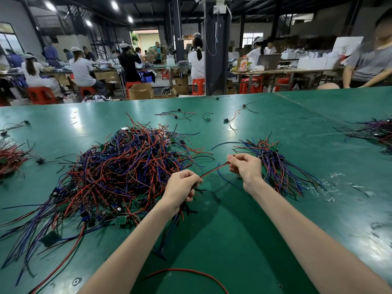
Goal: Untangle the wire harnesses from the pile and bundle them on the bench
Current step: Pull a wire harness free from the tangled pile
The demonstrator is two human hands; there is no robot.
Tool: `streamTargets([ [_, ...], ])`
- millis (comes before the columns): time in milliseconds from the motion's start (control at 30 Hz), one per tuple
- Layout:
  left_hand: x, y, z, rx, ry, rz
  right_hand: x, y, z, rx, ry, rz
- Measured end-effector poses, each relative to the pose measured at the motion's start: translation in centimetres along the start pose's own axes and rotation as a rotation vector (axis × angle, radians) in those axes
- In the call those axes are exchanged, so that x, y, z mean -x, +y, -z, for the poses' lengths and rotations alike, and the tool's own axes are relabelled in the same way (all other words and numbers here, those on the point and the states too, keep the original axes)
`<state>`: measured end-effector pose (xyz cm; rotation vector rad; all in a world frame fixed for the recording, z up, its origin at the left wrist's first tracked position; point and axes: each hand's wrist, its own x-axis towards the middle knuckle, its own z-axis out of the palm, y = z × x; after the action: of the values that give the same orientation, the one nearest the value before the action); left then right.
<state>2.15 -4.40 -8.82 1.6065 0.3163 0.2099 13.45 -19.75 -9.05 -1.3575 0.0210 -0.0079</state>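
Note:
A big tangled pile [118, 172] of red, blue and black wire harnesses with small green boards lies on the green bench [275, 128], left of centre. My left hand [182, 187] grips a small bunch of wires that hangs below it, at the pile's right edge. One harness [213, 170], red and black with a blue strand looping down, stretches from that hand up to my right hand [244, 165], which pinches its other end. Behind my right hand lies a sorted bundle [280, 166] of harnesses, fanned toward the right.
Loose harnesses [180, 114] lie scattered toward the bench's far edge. Other wire heaps sit at the far left [9, 158] and far right [373, 132]. A single red wire [191, 272] curves near the front edge. Clear plastic scraps [324, 189] lie right of the bundle. Workers sit at tables beyond.

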Motion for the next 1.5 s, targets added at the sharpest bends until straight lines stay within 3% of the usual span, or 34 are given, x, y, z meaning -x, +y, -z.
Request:
streamTargets([
  [267, 0.0, -0.1, -0.1, -0.028, -0.03, -0.007, 0.1, -0.1, 0.0, 0.296, -0.009, 0.193],
  [567, 0.2, 0.0, -0.2, -0.035, -0.06, -0.016, -0.2, -1.2, -0.1, -0.275, -0.023, -0.214],
  [767, 0.2, 0.2, -0.2, -0.013, -0.077, -0.012, -0.5, -1.2, 0.1, -0.344, -0.035, -0.24],
  [900, 0.3, 0.2, -0.4, -0.006, -0.086, -0.009, -0.7, -0.4, 0.0, 0.015, -0.011, 0.018],
  [1033, 0.5, 0.2, -0.8, -0.005, -0.111, -0.007, -0.4, 0.0, 0.3, 0.599, 0.009, 0.578],
  [1100, 0.6, 0.3, -0.9, -0.016, -0.126, -0.006, -0.1, 0.0, 0.4, 0.714, 0.029, 0.805],
  [1200, 0.7, 0.5, -0.8, -0.018, -0.136, -0.006, 0.0, -0.1, 0.3, 0.763, 0.066, 0.973],
  [1300, 0.7, 0.6, -0.6, -0.006, -0.143, -0.003, -0.1, -0.1, 0.2, 0.694, 0.079, 0.852],
  [1400, 0.8, 0.6, -0.6, -0.011, -0.149, -0.002, -0.6, -0.5, 0.2, 0.479, 0.072, 0.462],
  [1500, 0.8, 0.5, -0.6, -0.02, -0.162, -0.002, -0.9, -1.2, 0.2, 0.103, 0.041, 0.068],
])
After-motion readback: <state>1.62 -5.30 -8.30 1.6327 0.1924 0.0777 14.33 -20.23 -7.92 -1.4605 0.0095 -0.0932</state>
